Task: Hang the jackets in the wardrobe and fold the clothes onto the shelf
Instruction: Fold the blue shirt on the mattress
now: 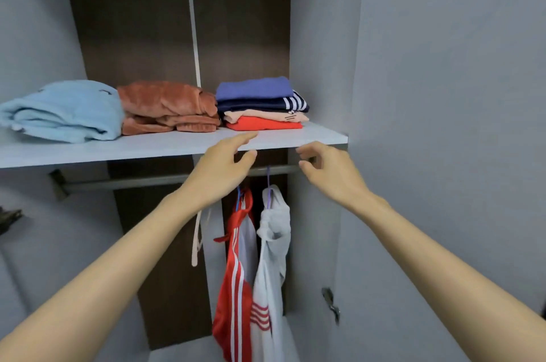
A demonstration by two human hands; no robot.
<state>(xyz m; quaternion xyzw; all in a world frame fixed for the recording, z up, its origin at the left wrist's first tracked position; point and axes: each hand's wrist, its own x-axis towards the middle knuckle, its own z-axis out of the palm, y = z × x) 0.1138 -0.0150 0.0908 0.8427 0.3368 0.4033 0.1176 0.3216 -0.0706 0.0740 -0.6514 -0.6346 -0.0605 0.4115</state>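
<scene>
Both arms stretched up & fwd into the wardrobe (133, 36). L hand (221, 166) sits in front of the shelf (147, 149) edge, fingers (243, 138) near straight & spread apart, thumb lower, holding nothing. Its top fingertip is just short of the folded stack (260, 104) (blue, navy stripe, peach, red) at the shelf's right end.

R hand (328, 172) is just under the shelf edge, fingers loosely curled & apart, nothing in them. Tips are right by the rail (133, 181); can't tell if touching.

The red-white jacket (236, 273) & white jacket (273, 243) hang from the rail, below & betw. the two hands. On the shelf, rust plush clothes (168, 107) lie mid, light blue fleece (62, 110) at left, the two touching.
</scene>
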